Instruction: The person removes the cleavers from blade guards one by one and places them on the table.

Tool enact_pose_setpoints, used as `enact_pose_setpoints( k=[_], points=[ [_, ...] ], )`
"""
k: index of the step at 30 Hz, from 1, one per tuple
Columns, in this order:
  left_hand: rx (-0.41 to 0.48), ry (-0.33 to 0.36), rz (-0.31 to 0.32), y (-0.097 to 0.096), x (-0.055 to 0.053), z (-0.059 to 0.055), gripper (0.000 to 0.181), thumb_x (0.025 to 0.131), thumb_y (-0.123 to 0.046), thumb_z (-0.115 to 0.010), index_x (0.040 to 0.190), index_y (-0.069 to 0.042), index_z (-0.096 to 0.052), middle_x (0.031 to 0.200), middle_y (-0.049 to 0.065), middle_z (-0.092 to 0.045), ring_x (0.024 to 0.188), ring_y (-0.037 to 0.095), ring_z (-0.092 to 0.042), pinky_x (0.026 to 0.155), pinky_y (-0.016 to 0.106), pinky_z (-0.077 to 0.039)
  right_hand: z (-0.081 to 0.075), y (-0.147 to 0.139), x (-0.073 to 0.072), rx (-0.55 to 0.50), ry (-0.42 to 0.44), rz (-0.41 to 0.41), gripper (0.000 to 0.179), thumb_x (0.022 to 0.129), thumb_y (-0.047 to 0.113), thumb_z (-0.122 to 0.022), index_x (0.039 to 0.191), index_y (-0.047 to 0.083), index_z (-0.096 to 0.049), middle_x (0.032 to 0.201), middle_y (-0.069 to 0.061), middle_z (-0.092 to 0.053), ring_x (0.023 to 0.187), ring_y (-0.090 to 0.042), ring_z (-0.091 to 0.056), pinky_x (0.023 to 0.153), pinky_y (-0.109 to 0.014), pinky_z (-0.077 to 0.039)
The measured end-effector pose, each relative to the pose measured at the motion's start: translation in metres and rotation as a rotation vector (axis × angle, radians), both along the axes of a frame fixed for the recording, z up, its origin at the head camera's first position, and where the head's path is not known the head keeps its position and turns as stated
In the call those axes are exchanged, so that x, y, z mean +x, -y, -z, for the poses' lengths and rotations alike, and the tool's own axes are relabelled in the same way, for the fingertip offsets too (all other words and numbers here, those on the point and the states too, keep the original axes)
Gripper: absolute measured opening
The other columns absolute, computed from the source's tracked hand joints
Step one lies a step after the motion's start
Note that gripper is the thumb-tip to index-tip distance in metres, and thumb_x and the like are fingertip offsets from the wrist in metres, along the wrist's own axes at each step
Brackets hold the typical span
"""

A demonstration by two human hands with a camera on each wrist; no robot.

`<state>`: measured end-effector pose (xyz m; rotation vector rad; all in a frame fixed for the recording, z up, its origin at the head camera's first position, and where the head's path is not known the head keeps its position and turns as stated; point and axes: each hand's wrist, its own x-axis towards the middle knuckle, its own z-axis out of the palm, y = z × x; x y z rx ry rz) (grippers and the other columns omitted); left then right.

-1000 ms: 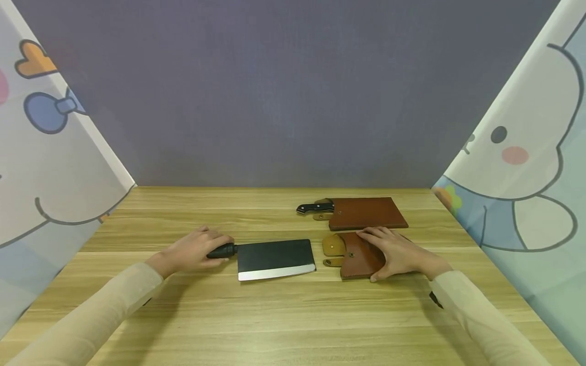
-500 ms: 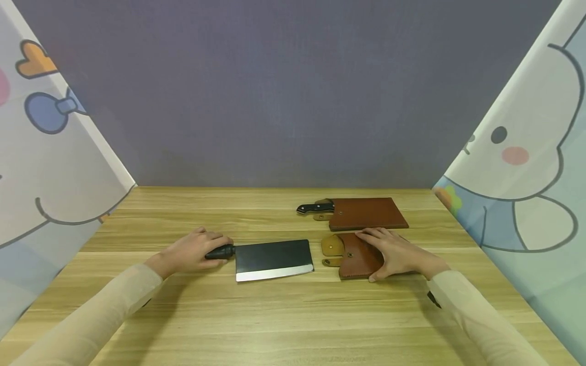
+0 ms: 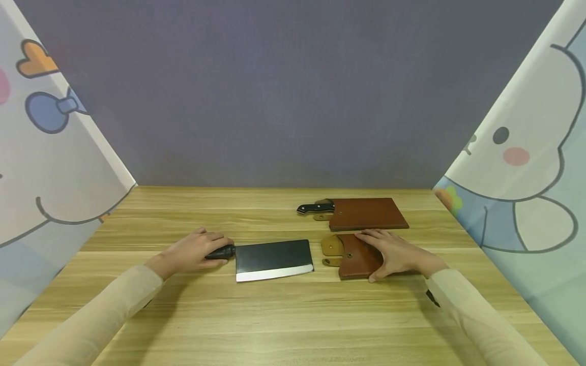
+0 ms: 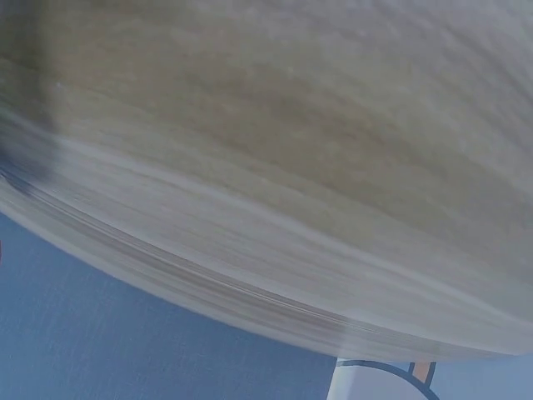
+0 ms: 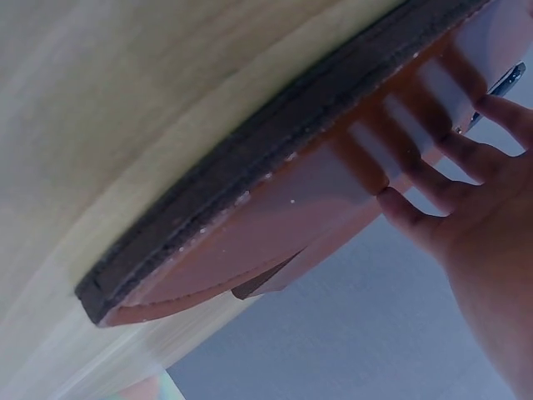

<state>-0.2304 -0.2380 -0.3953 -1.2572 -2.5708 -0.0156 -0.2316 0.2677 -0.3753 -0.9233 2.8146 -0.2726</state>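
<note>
In the head view my left hand (image 3: 194, 250) grips the black handle (image 3: 221, 252) of a cleaver (image 3: 273, 258). Its dark blade lies flat on the table, bright edge toward me. My right hand (image 3: 394, 252) rests across a brown leather knife sheath (image 3: 358, 256), thumb by the near edge and fingers toward the far edge. The sheath's tan flap and strap point left, toward the blade. In the right wrist view, spread fingertips touch the top of the sheath (image 5: 250, 258). The left wrist view has only tabletop and backdrop; hand and cleaver are out of it.
Behind the near sheath lies a second brown leather sheath (image 3: 366, 212), with a black knife handle (image 3: 316, 208) sticking out at its left. The wooden table (image 3: 274, 320) ends at a grey backdrop (image 3: 284, 101). Cartoon-printed panels (image 3: 517, 127) flank both sides.
Between the first and second head frames, the cleaver and near sheath shift very slightly left with the hands. Since then hardly anything has moved.
</note>
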Motion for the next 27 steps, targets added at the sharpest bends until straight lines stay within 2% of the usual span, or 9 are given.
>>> enact_pose_setpoints(
  k=[7, 13, 18, 27],
  points=[
    [-0.008, 0.006, -0.024, -0.001, 0.000, 0.002, 0.042, 0.083, -0.041, -0.063, 0.118, -0.019, -0.057, 0.105, -0.004, -0.063, 0.081, 0.007, -0.058, 0.074, 0.033, -0.043, -0.001, 0.000, 0.001, -0.015, 0.029, -0.007, 0.109, 0.060, 0.061, -0.074, 0.144, 0.009, -0.028, 0.146, -0.024, -0.026, 0.130, -0.050, -0.023, 0.092, -0.072, -0.025],
    [-0.022, 0.036, -0.070, -0.002, 0.002, -0.001, 0.043, 0.083, -0.042, -0.062, 0.120, -0.020, -0.056, 0.108, -0.001, -0.062, 0.086, 0.014, -0.061, 0.077, 0.038, -0.044, -0.003, 0.000, 0.002, -0.037, 0.032, -0.033, 0.108, 0.061, 0.058, -0.075, 0.143, 0.005, -0.028, 0.145, -0.027, -0.025, 0.130, -0.052, -0.022, 0.093, -0.072, -0.023],
    [-0.039, 0.058, -0.098, -0.005, 0.003, -0.003, 0.042, 0.083, -0.042, -0.061, 0.119, -0.021, -0.057, 0.106, -0.003, -0.062, 0.087, 0.014, -0.061, 0.078, 0.040, -0.045, -0.002, -0.001, 0.001, -0.043, 0.051, -0.040, 0.109, 0.061, 0.056, -0.076, 0.142, 0.002, -0.026, 0.145, -0.028, -0.023, 0.131, -0.051, -0.021, 0.096, -0.070, -0.020],
    [-0.039, 0.100, -0.106, -0.011, 0.006, -0.009, 0.040, 0.083, -0.038, -0.062, 0.118, -0.018, -0.057, 0.104, -0.002, -0.062, 0.082, 0.013, -0.060, 0.073, 0.040, -0.044, -0.001, -0.001, -0.001, -0.060, 0.063, -0.027, 0.112, 0.059, 0.057, -0.077, 0.144, 0.006, -0.025, 0.148, -0.024, -0.018, 0.133, -0.049, -0.019, 0.095, -0.071, -0.021]
  ],
)
